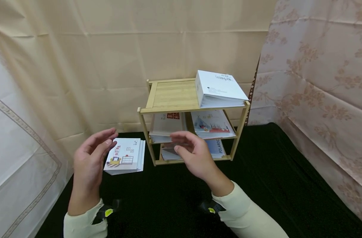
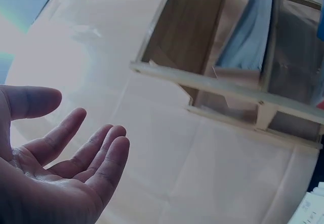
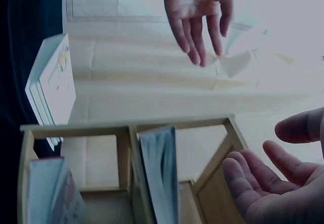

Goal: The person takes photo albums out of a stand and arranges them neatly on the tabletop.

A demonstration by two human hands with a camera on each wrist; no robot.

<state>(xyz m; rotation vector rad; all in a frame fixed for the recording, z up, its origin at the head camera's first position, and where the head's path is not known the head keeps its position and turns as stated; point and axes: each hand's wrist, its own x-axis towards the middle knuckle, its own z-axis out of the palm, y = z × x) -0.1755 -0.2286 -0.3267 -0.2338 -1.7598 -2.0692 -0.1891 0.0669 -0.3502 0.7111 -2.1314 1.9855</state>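
Both hands are loose and wide, thumbs well apart from the softly bent fingers, with just air between them. Nearest are the pale green sleeves [image 1: 243, 210] over dark cloth [image 1: 160, 198]. Left hand [image 1: 87, 163] hovers by a white illustrated album [image 1: 126, 153], apart from it, and the album lies on the cloth left of a wooden rack [image 1: 175, 94]. Its right edge shows layers, so can't tell if it's one thick album or several. Right hand [image 1: 197, 158] is in front of the rack, covering a bit of the lower tiers. Bottom tier has a "POLAROID" cover [image 1: 218, 148] on the right; middle tier has a red-lettered album [image 1: 169, 124] left and a blue-and-red illustrated one [image 1: 212, 122] right. Up top, a thick white album [image 1: 219, 87] sits at the right end. Farthest back hangs a creased beige curtain [image 1: 169, 59].
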